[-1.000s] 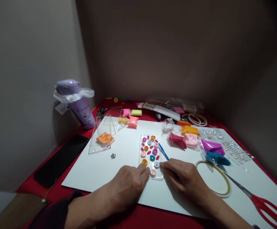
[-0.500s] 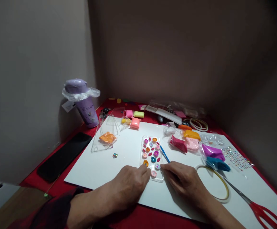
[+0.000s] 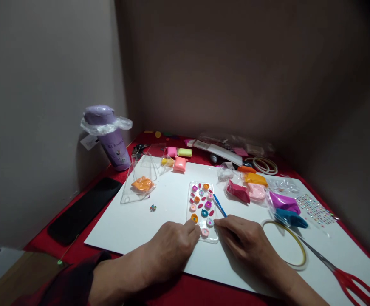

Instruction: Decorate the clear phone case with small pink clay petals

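A clear phone case (image 3: 203,239) lies on the white board, decorated with several small clay flowers (image 3: 204,212) and dark pink petal shapes (image 3: 211,213). My left hand (image 3: 178,244) is closed, its fingertips pressed on the case's lower left edge. At the lower right edge, my right hand (image 3: 244,233) has its thumb and forefinger pinched together against the case. A slim blue clay tool (image 3: 219,205) runs from behind the right knuckles toward the case's side; I cannot tell whether the fingers grip it. The undersides of both hands are hidden.
Bagged clay packs (image 3: 256,192) and gem stickers (image 3: 315,208) sit right, near a ring (image 3: 303,248) and red-handled scissors (image 3: 334,270). Clear covers (image 3: 130,187), orange clay (image 3: 143,184) and a gem cluster (image 3: 153,208) lie left. Beyond are a black phone (image 3: 84,210) and purple tumbler (image 3: 116,148).
The view has shifted very slightly. Both hands, the phone case and the blue clay tool keep the same places relative to one another.
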Available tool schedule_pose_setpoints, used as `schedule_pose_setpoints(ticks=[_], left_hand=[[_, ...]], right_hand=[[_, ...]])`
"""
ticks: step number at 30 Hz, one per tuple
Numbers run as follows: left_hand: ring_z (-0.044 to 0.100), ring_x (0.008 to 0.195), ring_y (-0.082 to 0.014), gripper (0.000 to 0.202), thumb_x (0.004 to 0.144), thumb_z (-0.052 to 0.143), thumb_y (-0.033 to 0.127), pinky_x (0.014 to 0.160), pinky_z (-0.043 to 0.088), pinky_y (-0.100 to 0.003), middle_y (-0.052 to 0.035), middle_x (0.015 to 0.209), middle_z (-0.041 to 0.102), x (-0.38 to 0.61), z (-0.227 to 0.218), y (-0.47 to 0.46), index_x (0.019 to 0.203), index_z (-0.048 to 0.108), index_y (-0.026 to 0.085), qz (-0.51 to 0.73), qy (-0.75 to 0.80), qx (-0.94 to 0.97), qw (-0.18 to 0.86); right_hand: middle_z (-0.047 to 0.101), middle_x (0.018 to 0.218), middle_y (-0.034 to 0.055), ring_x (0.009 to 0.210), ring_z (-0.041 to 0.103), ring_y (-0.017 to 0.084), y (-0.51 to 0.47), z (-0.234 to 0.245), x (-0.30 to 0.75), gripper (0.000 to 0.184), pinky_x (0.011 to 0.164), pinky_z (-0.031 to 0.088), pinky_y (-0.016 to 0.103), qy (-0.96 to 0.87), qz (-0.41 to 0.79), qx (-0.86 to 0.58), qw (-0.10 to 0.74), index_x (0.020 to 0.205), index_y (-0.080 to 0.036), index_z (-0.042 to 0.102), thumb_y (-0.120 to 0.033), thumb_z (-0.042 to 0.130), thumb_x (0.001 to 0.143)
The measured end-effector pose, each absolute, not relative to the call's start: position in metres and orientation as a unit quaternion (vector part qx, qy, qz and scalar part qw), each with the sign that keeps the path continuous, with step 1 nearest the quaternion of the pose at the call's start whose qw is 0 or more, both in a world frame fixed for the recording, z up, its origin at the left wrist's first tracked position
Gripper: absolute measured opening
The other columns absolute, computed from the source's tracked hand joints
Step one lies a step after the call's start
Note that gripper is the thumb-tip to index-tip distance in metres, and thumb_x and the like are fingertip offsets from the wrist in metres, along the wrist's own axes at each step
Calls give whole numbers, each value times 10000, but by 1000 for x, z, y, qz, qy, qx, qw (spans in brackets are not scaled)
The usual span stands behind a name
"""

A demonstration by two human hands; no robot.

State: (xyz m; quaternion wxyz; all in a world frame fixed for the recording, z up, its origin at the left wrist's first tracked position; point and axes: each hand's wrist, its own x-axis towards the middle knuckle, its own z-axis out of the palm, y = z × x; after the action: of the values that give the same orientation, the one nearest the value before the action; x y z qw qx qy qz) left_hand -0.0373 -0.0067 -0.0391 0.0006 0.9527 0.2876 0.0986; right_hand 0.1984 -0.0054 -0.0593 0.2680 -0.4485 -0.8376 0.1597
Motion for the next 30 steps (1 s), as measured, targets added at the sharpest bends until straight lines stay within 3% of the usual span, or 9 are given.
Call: schedule_pose_setpoints(ticks=[10,20,30], left_hand=[[490,521,-164,242,774,449,29,403,286,-311,-35,825,577,-35,-41,-7,967,448,174,106,296,949,-3],[559,586,-194,290,825,452,80,439,377,-334,-43,931,604,-36,-42,-6,1100,417,165,63,316,946,26],[521,555,-179,228,761,480,77,442,317,-336,-41,888,591,-37,-40,-6,961,468,183,36,332,941,46]], right_hand=[[633,723,34,638,565,167,-4,-61,197,188,588,407,283,-834,168,-451,269,919,-195,654,-164,469,918],[624,727,26,650,558,165,-5,-61,197,188,603,395,280,-829,176,-460,265,908,-202,655,-174,470,924],[641,743,26,664,576,170,-3,-64,199,185,613,414,287,-827,179,-458,271,940,-204,659,-163,481,912]])
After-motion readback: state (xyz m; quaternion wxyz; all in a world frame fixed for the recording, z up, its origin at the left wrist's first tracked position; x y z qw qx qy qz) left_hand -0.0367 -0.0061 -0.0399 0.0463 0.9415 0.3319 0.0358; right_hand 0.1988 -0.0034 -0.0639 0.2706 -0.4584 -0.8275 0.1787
